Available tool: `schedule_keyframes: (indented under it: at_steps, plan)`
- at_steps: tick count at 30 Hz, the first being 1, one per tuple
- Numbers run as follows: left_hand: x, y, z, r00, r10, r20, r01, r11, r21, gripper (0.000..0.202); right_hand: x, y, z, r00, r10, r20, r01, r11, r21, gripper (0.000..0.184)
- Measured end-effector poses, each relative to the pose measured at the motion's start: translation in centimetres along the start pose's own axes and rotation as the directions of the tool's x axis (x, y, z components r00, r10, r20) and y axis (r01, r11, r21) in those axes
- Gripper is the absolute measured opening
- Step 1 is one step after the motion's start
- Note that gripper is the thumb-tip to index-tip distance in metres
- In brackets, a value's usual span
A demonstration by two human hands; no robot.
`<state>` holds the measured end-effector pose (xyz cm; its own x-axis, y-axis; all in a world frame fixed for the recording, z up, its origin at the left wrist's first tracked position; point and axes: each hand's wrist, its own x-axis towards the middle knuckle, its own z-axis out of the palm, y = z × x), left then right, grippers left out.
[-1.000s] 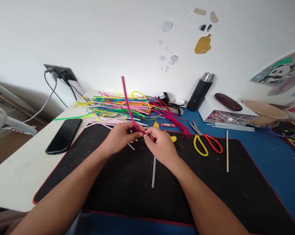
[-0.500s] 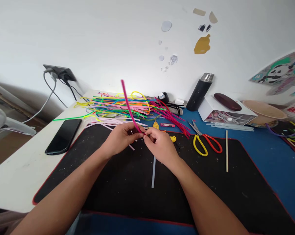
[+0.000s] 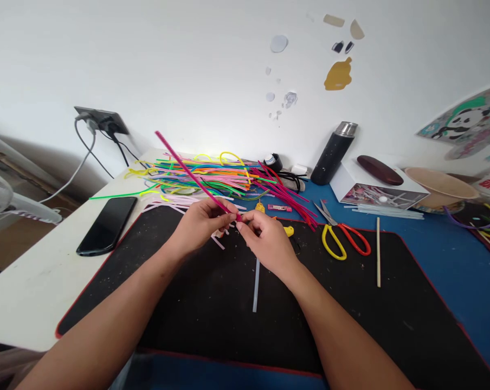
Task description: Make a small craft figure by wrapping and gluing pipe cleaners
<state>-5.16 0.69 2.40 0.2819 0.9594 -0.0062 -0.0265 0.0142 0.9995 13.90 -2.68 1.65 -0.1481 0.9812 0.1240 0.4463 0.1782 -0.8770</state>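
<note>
My left hand (image 3: 202, 226) and my right hand (image 3: 266, 240) meet over the black mat (image 3: 188, 303), both pinched on the near end of a magenta pipe cleaner (image 3: 190, 175). Its free end slants up and to the left, over a heap of coloured pipe cleaners (image 3: 212, 176). A clear glue stick (image 3: 255, 285) lies on the mat just below my right hand.
Yellow-and-red scissors (image 3: 345, 238) and a wooden stick (image 3: 378, 252) lie right of my hands. A black phone (image 3: 107, 225) rests on the white table at left. A black flask (image 3: 332, 153), a white box (image 3: 381, 189) and a bowl (image 3: 440, 187) stand at the back right.
The pipe cleaner's free end has swung from nearly upright to leaning far left. Both hands stay pinched at its near end, barely shifted.
</note>
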Motion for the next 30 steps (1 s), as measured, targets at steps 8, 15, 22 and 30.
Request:
schedule_keyframes:
  at_steps: [8,15,22,30]
  plan:
    - [0.1,-0.3,0.5,0.999,-0.037,-0.038,0.035,0.998,-0.059,0.041,0.0,0.2,0.0,0.999,0.02,-0.03,-0.018,0.998,0.065,0.017]
    - [0.0,-0.1,0.6,0.999,-0.043,0.007,0.044,0.998,-0.052,0.048,0.1,0.2,-0.1,0.998,0.019,-0.055,-0.013,0.995,0.103,0.017]
    - [0.0,0.5,-0.2,0.994,-0.064,0.085,0.057,0.995,0.082,0.044,0.1,-0.2,-0.2,0.996,0.03,-0.082,-0.017,0.989,0.146,0.018]
    - [0.0,0.2,0.1,0.994,-0.033,0.106,0.015,0.985,0.169,0.044,0.0,-0.4,-0.2,0.996,0.048,-0.077,-0.038,0.991,0.125,0.018]
